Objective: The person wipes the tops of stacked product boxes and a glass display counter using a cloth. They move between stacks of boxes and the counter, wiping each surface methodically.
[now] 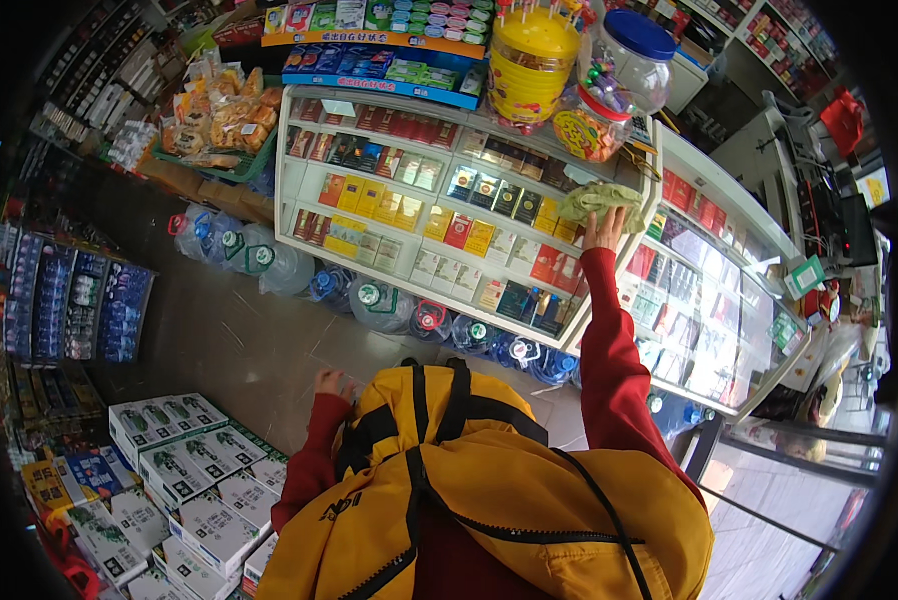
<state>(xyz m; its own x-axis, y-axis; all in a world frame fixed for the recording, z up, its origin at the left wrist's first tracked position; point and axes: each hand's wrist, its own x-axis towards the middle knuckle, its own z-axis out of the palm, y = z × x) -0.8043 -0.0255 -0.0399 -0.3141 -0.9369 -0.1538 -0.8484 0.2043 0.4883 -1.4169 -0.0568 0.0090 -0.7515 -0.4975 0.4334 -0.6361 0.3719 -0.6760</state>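
Observation:
My right hand [605, 229] reaches forward and presses a crumpled pale green cloth [600, 204] against the upper right part of a glass display case [432, 180]. Behind the glass stand rows of cigarette packs [486, 189] in several colours. Low at my left side, my left hand [334, 381] hangs with its fingers apart and nothing visible in it. Just above the cloth, a clear jar with a red lid [591, 124] sits on the case's top.
A yellow lollipop tub [531, 64], a blue-lidded jar [629, 56] and a gum rack [377, 52] stand on the case. Large water bottles [377, 304] line its foot. Stacked cartons [201, 480] lie at lower left, near bottled drinks [73, 300]. Another glass case [708, 292] adjoins at right.

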